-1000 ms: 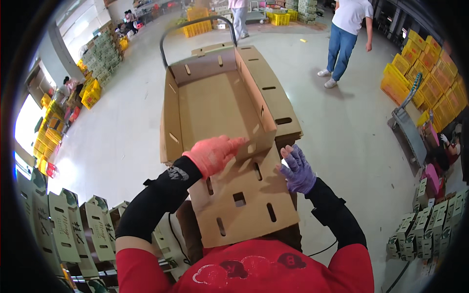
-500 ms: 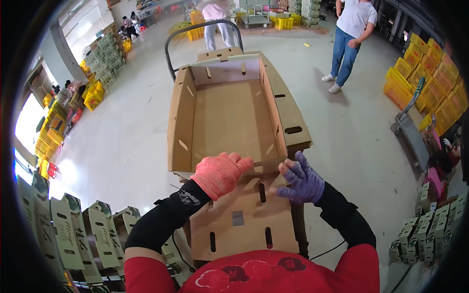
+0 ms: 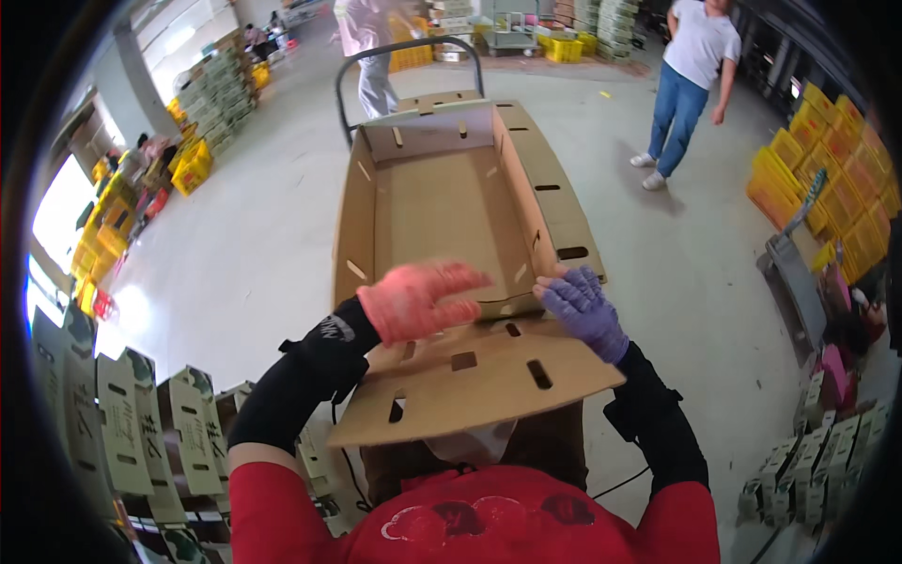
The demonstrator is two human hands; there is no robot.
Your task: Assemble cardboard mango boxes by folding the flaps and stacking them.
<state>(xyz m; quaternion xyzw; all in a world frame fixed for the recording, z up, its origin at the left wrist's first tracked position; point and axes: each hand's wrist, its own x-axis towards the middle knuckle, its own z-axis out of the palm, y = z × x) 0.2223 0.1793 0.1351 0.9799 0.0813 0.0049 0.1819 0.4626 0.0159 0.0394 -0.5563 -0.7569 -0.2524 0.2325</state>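
Observation:
In front of me lies a brown cardboard box (image 3: pixel 523 193) without a lid, its side walls and far wall standing up with slots in them. A wide near flap (image 3: pixel 479 385) with several cut-out slots slopes toward my body, its free edge lifted. My left hand (image 3: pixel 421 299), in a coral-red glove, is over the near end of the box; its fingers are stretched out, slightly blurred, and hold nothing. At the near right corner, my right hand (image 3: pixel 584 308) in a purple glove with bare fingertips has its extended fingers against the wall and flap edge.
The box rests on more flat cardboard (image 3: pixel 540 155), with a dark cart handle (image 3: pixel 413 45) behind. One person (image 3: pixel 691 85) stands at right, another (image 3: pixel 371 56) at the far side. Yellow crates (image 3: pixel 813 174), a grey trolley (image 3: pixel 789 268) and printed cartons (image 3: pixel 193 423) stand around.
The near flap has swung up from hanging low to a raised slope. My left hand has opened from curled fingers; my right hand has moved slightly against the corner.

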